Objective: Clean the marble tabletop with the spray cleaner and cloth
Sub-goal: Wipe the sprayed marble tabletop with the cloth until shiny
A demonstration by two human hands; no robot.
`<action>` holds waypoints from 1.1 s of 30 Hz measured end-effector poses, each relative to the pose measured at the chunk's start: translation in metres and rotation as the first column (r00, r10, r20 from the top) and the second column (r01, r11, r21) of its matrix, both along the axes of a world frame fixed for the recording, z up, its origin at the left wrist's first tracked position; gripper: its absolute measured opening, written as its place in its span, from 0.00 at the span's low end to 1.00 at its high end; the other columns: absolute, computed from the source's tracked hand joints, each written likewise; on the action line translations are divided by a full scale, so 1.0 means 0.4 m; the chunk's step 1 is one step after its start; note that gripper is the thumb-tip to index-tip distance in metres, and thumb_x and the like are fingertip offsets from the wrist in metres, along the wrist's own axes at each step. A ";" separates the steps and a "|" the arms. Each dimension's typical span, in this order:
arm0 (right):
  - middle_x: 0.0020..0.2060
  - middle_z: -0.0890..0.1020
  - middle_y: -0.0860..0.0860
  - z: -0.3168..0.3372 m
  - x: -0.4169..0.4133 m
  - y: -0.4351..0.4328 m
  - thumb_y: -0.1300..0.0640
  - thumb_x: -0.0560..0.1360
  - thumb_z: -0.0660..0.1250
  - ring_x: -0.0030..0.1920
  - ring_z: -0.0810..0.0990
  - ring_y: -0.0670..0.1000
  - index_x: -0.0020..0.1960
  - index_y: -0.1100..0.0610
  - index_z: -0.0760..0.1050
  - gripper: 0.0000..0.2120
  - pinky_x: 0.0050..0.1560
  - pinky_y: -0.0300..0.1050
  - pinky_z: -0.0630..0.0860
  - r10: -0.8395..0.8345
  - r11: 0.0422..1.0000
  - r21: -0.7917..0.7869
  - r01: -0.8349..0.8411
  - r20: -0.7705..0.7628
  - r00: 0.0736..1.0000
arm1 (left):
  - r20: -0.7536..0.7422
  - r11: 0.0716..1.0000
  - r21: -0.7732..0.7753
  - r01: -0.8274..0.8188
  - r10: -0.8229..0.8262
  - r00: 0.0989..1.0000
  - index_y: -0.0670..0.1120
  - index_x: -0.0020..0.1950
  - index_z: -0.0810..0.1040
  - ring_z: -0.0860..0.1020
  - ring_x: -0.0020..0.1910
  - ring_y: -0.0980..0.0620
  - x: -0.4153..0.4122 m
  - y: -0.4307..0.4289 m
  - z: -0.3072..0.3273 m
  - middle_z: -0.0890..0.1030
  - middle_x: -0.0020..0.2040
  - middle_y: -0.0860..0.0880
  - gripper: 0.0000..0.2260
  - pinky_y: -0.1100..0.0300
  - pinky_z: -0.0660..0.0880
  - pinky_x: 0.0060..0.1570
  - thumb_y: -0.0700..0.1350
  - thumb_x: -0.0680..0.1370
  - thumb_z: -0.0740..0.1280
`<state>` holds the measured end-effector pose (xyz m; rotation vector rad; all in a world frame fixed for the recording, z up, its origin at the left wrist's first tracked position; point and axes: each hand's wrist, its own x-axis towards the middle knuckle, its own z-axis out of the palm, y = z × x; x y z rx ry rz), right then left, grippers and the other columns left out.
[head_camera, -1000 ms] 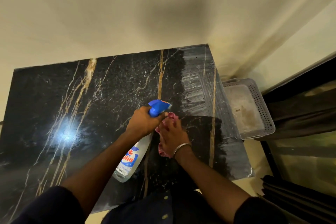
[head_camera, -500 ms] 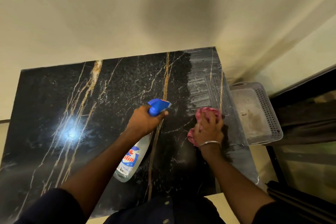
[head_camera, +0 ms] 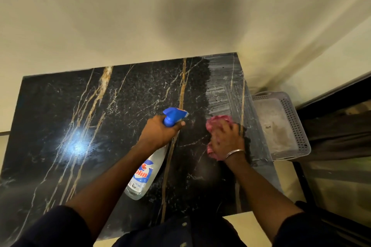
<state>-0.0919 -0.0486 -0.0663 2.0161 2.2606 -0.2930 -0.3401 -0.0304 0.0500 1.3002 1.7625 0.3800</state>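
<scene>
The black marble tabletop with gold and white veins fills the middle of the view, against a cream wall. My left hand grips the neck of a clear spray bottle with a blue trigger head, held above the table's centre, nozzle pointing right. My right hand presses a crumpled pink cloth onto the marble near the right edge, fingers spread over it. Pale wipe streaks cover the far right strip of the tabletop.
A grey perforated plastic basket stands just past the table's right edge. Dark glass or a dark frame runs along the far right. A bright light reflection lies on the left part of the marble.
My right hand slid the pink cloth from beside the bottle out to the right side of the table. The left hand and bottle stayed where they were.
</scene>
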 end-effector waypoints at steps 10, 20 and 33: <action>0.72 0.64 0.54 0.026 -0.156 0.037 0.45 0.78 0.58 0.68 0.64 0.63 0.74 0.48 0.63 0.25 0.57 0.54 0.75 -0.054 0.998 -0.031 0.053 -0.056 0.997 | -0.003 0.999 0.036 -0.022 0.022 1.000 0.46 0.57 0.77 0.80 0.40 0.51 0.007 -0.016 0.001 0.81 0.43 0.48 0.20 0.57 0.78 0.42 0.58 0.72 0.71; 0.70 0.69 0.54 0.008 0.005 0.073 0.44 0.75 0.52 0.65 0.69 0.62 0.73 0.48 0.67 0.27 0.60 0.57 0.70 0.040 0.999 -0.015 -0.040 0.023 0.999 | 0.006 1.000 0.021 -0.022 0.022 1.000 0.46 0.56 0.77 0.82 0.41 0.49 0.012 -0.003 -0.001 0.83 0.42 0.46 0.19 0.52 0.81 0.46 0.58 0.73 0.71; 0.74 0.63 0.55 -0.009 -0.218 0.083 0.45 0.78 0.47 0.72 0.61 0.63 0.75 0.50 0.61 0.27 0.69 0.60 0.63 0.165 0.977 -0.138 -0.164 -0.006 0.986 | 0.000 0.997 0.033 -0.064 0.064 0.998 0.46 0.50 0.79 0.82 0.38 0.48 0.027 0.013 -0.009 0.83 0.39 0.46 0.20 0.50 0.81 0.42 0.61 0.71 0.72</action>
